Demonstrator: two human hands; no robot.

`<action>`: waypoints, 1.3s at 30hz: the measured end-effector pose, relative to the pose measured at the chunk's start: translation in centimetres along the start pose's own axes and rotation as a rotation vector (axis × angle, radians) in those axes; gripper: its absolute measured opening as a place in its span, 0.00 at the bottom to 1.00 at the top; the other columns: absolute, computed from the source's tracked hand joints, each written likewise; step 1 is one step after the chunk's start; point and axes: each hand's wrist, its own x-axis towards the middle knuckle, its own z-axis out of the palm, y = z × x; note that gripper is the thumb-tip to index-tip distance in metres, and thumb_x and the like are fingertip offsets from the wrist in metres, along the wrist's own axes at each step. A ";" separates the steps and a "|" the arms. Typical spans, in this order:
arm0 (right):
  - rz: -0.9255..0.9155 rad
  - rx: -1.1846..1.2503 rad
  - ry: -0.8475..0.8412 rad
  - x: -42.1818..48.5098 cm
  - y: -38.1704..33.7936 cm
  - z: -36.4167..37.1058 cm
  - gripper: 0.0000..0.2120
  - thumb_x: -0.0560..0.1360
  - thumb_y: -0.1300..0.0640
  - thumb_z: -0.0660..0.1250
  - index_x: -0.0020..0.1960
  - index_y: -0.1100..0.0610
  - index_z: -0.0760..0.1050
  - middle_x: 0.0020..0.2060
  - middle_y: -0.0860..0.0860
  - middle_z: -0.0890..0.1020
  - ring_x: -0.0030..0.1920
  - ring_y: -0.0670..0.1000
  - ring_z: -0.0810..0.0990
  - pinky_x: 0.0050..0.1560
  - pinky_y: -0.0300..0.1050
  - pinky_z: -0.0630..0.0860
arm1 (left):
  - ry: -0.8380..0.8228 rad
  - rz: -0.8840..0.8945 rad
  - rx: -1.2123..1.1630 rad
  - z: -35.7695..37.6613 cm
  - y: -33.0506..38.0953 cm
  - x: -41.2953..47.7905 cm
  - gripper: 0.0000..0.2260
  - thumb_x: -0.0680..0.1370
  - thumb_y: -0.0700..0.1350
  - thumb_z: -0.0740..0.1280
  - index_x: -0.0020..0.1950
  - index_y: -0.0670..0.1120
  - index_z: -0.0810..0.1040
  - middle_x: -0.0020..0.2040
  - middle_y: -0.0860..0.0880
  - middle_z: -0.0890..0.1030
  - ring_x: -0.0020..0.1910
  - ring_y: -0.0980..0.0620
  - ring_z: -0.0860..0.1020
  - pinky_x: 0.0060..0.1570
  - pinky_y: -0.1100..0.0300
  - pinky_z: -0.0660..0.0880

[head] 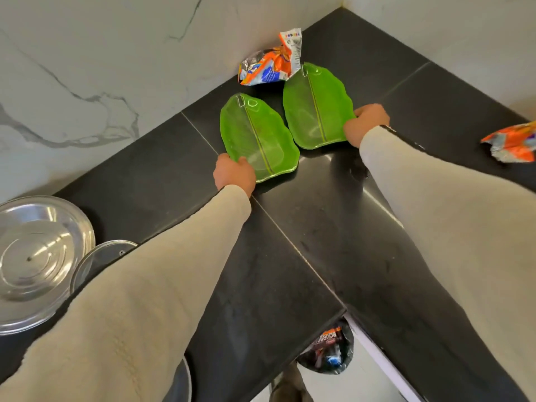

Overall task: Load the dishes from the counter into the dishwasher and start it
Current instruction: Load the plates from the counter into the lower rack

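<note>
Loading has hardly begun. The left hand (pixel 234 172) pinches the left green plate (pixel 255 134) at its edge; the right hand (pixel 367 120), I think, grasps the right green plate (pixel 316 105). Both lie on the counter (pixel 145 169); steel bowls (pixel 37 256) wait too.

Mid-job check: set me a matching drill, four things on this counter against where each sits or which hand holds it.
1 near green plate
2 far green plate
3 steel dish
4 blue-and-orange wrapper

A against the marble wall
B held by the left hand
C at the left edge of the counter
D held by the right hand

Pairs: 1-B, 2-D, 3-C, 4-A
</note>
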 end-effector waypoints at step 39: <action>0.648 0.691 0.786 -79.8 42.1 -1.4 0.07 0.78 0.55 0.63 0.47 0.58 0.77 0.39 0.54 0.77 0.40 0.52 0.73 0.43 0.46 0.69 | -0.759 0.373 0.131 -17.5 -39.4 -47.1 0.10 0.76 0.47 0.60 0.37 0.43 0.71 0.34 0.47 0.73 0.35 0.47 0.71 0.38 0.38 0.74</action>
